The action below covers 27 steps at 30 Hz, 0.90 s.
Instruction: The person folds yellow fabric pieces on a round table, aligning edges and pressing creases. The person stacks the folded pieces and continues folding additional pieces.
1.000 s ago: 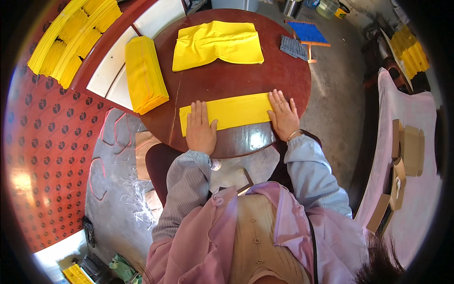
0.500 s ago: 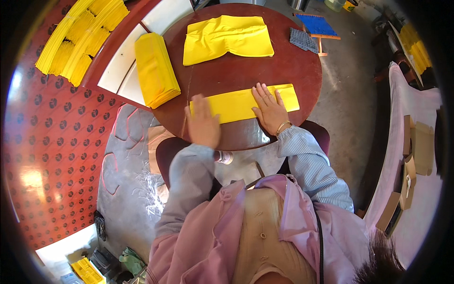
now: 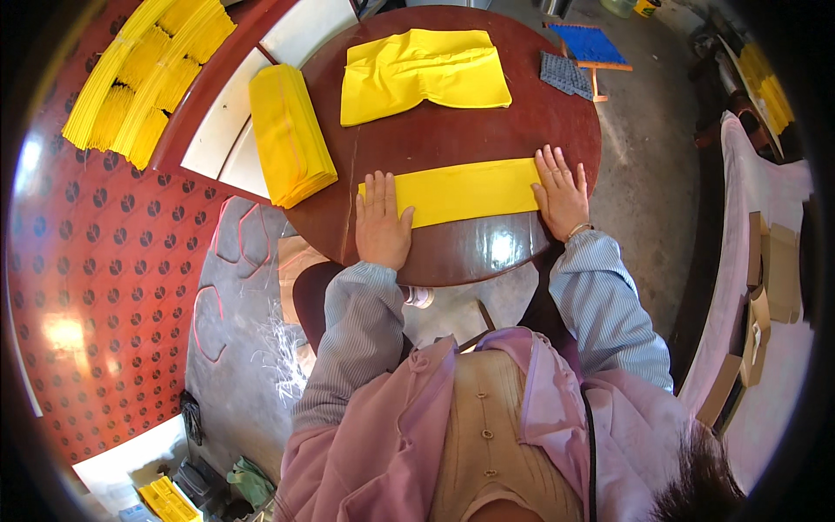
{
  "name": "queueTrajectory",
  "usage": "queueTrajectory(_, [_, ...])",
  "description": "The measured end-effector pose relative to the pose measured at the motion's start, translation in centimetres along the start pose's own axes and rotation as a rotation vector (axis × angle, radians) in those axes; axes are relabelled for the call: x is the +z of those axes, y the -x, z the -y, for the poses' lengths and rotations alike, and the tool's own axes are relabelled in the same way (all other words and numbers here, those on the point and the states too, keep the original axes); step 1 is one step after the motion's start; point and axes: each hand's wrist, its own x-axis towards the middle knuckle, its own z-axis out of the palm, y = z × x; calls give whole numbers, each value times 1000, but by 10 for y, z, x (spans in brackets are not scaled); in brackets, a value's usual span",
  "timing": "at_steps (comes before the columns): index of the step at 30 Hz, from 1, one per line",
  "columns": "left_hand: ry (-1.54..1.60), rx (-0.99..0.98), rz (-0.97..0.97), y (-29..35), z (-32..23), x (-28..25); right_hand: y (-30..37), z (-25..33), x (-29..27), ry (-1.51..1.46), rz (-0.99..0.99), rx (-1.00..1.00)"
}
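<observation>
A long folded strip of yellow fabric (image 3: 470,193) lies flat across the near half of the round brown table (image 3: 487,135). My left hand (image 3: 383,219) rests flat over its left end, fingers stretched out and pointing away from me. Over the right end lies my right hand (image 3: 563,193), also flat, with fingers extended and a bracelet at the wrist. Beyond the strip is a wider, creased piece of yellow fabric (image 3: 426,76), apart from both hands. A thick stack of folded yellow fabric (image 3: 291,135) stands at the table's left edge, partly overhanging it.
Several bundles of yellow pieces (image 3: 143,78) lie on a red patterned surface (image 3: 113,287) at the far left. A small stool with a blue seat (image 3: 590,45) stands beyond the table, a grey knitted cloth (image 3: 565,75) beside it. Open cardboard boxes (image 3: 778,270) sit at the right.
My right hand has slid rightward to the strip's right end. My left hand, blurred before, now lies still at the left end. The hands are farther apart.
</observation>
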Motion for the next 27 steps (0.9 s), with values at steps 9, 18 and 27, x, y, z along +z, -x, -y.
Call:
queueTrajectory(9, [309, 264, -127, -30, -37, -4, -18, 81, -26, -766, -258, -408])
queueTrajectory(18, [574, 272, -183, -6, -21, -10, -3, 40, -13, -1044, -239, -324])
queueTrajectory(27, [559, 259, -236, -1, -19, -17, 5, 22, -31, -957, -181, -187])
